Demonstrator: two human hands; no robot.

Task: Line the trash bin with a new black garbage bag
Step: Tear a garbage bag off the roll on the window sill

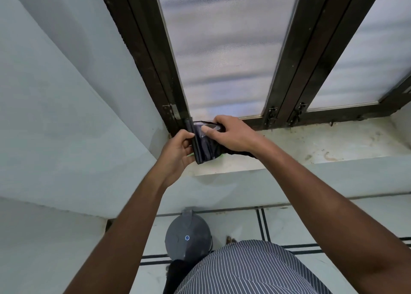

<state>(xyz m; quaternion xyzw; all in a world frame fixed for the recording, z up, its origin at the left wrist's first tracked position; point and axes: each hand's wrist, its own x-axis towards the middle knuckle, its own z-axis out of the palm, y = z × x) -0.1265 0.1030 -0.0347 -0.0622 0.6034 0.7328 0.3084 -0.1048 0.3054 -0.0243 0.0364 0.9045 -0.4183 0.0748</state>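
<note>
A pale wall is running down the left, and a dark-framed window (224, 49) is rising over a stained sill (311, 142) at the far side. Both hands are working at the sill's left end on a folded black bag (205, 145) — glossy, thin plastic, still mostly flat and compact. The left hand (178, 151) is gripping the bag's left edge, thumb on top, fingers curled behind. The right hand (231, 133) is closing over the bag's far right part, its thumb pressing flat on the shiny face. So the bag is sitting between the two grips, its near end hanging free just above the sill.

The film is looking light, limp and slippery; its layers will likely cling, so pinching a loose edge and rubbing it apart seems the best hold. Down on the tiled floor, near the person's striped shirt (251, 269), the bin (188, 236) is standing with its grey lid shut — well apart from the bag.
</note>
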